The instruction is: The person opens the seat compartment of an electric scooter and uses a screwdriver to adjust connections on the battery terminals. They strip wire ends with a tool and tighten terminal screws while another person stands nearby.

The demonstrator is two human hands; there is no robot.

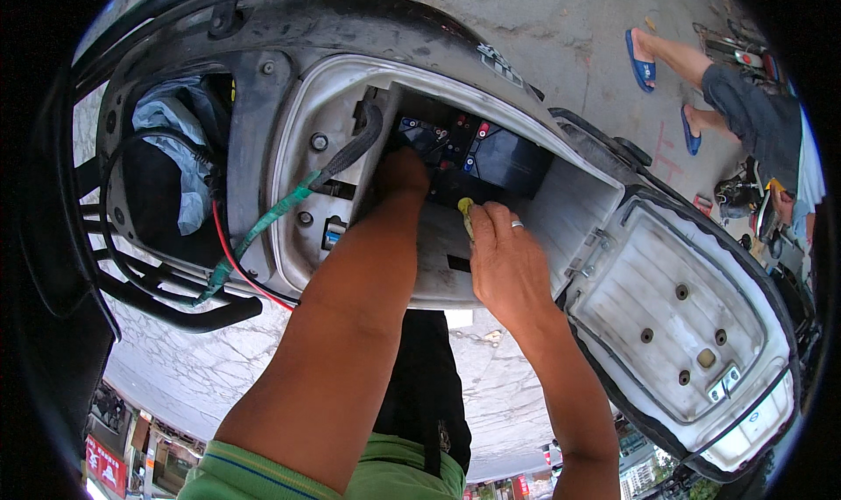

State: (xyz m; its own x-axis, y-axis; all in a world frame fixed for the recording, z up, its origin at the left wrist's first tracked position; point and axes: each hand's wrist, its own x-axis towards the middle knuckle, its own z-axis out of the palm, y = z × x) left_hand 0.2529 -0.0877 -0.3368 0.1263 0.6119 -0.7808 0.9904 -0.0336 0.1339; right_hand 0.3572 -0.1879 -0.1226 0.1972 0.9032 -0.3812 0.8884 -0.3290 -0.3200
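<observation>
An electric scooter's under-seat compartment (pixel 578 185) stands open before me, with dark batteries (pixel 509 158) inside. Red and blue terminals show on their tops. My left hand (pixel 402 168) reaches down into the shaded left end of the compartment, beside the batteries; its fingers are hidden, so I cannot tell what they hold. Over the near wall, my right hand (pixel 506 254) wears a ring and grips a small yellow object (pixel 466 212), perhaps a tool's handle. Most of that object is covered by the fingers. A black sleeved cable (pixel 355 145) wrapped in green tape (pixel 272 208) runs out to the left.
The upturned seat (pixel 677 309) hangs open at right on its hinge (pixel 591 250). Left of the compartment, a grey plastic bag (pixel 172 129) lies in a body opening beside a red wire (pixel 240 267) and the black rear rack (pixel 177 313). A person in blue slippers (pixel 640 63) is at upper right.
</observation>
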